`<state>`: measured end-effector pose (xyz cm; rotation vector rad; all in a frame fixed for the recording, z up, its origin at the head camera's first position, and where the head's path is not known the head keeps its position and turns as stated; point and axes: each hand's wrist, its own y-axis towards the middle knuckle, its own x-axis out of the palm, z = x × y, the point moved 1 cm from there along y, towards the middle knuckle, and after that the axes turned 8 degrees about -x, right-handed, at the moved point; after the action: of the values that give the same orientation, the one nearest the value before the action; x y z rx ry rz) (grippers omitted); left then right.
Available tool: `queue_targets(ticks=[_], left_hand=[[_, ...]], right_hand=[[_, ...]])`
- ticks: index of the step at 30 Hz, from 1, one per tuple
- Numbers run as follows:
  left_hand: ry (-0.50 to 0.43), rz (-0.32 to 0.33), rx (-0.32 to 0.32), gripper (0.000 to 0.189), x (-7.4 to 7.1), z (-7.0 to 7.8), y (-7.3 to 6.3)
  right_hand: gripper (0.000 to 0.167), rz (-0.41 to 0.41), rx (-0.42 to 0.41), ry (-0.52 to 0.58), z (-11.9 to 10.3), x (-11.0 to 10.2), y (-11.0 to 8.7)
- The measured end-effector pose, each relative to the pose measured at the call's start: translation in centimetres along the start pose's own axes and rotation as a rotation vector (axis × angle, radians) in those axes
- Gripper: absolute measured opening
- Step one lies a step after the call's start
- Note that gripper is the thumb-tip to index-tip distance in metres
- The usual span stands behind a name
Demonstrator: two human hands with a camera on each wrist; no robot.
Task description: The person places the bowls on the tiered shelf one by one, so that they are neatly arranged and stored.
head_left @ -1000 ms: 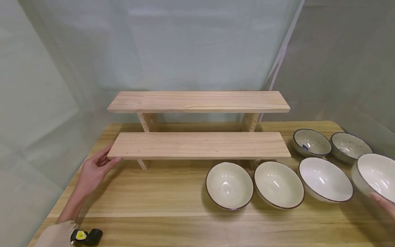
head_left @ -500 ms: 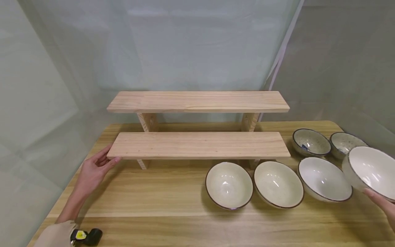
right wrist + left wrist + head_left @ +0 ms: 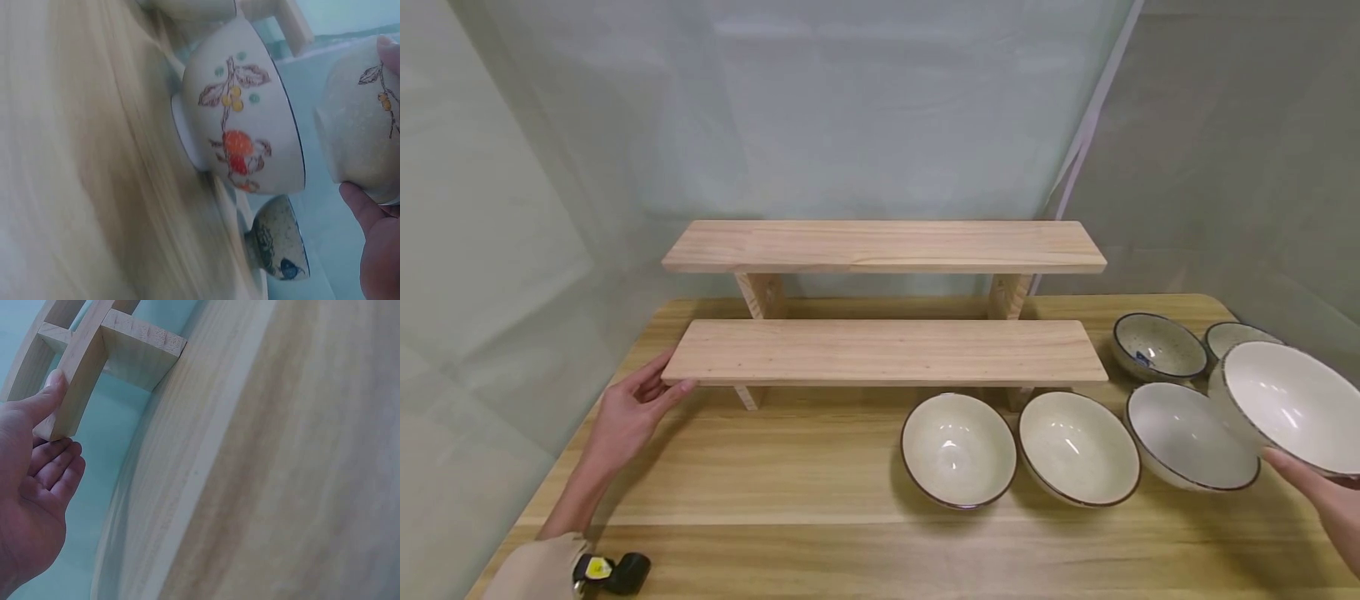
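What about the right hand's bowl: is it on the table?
No, in the right wrist view the right hand holds the bowl up, apart from the table.

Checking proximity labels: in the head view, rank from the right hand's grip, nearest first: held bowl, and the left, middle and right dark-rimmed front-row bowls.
1. Held bowl: in the right hand's grip, far right.
2. Right front-row bowl: partly covered by the held bowl.
3. Middle front-row bowl: further left.
4. Left front-row bowl: leftmost.
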<state>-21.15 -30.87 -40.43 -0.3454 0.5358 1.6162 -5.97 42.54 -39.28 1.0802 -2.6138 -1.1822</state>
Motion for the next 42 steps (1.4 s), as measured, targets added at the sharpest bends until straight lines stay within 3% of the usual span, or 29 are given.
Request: queue_targets(ticks=[1,2,5,9,12,13,16,20,22,27,32,39,42], left_hand=[[0.001,0.001,-0.001,0.07,0.0,0.0,0.0],[0.003,0.0,-0.003,0.071,0.0,0.0,0.0],[0.003,0.002,-0.008,0.071,0.0,0.0,0.0],[0.004,0.001,-0.01,0.07,0.0,0.0,0.1],[0.005,0.001,-0.007,0.07,0.0,-0.1,0.1],[0.006,0.002,-0.005,0.07,0.0,-0.1,0.0],[0.004,0.002,0.0,0.07,0.0,-0.1,0.0],[0.002,0.001,0.004,0.07,-0.1,0.0,-0.2],[-0.002,0.001,0.001,0.07,-0.1,0.0,-0.1],[-0.002,0.001,-0.023,0.069,0.0,0.0,0.1],[0.005,0.003,-0.027,0.069,-0.1,-0.1,0.2],[-0.013,0.0,-0.008,0.068,0.0,-0.2,0.3],[-0.005,0.004,-0.005,0.069,0.0,-0.2,0.3]], right_hand=[[0.073,0.004,0.009,-0.046,-0.2,0.2,0.0],[0.077,-0.001,0.035,-0.017,-0.3,0.4,0.1],[0.094,-0.017,0.1,0.1,1.0,0.6,0.3],[0.11,-0.029,0.099,0.288,4.5,0.2,0.5],[0.113,-0.058,0.076,0.228,5.9,0.1,0.5],[0.113,-0.065,0.072,0.164,5.7,0.2,0.4],[0.109,-0.094,0.117,-0.051,2.6,1.1,0.3],[0.104,-0.113,0.208,-0.086,-2.9,2.5,0.4],[0.102,-0.139,0.21,-0.075,-4.0,2.9,0.4],[0.107,-0.203,0.151,-0.049,-4.2,3.4,0.5],[0.11,-0.199,0.133,0.095,-4.7,4.0,0.7],[0.113,-0.116,0.122,0.456,-5.4,5.3,1.0],[0.114,-0.13,0.106,0.461,-5.5,5.8,1.0]])
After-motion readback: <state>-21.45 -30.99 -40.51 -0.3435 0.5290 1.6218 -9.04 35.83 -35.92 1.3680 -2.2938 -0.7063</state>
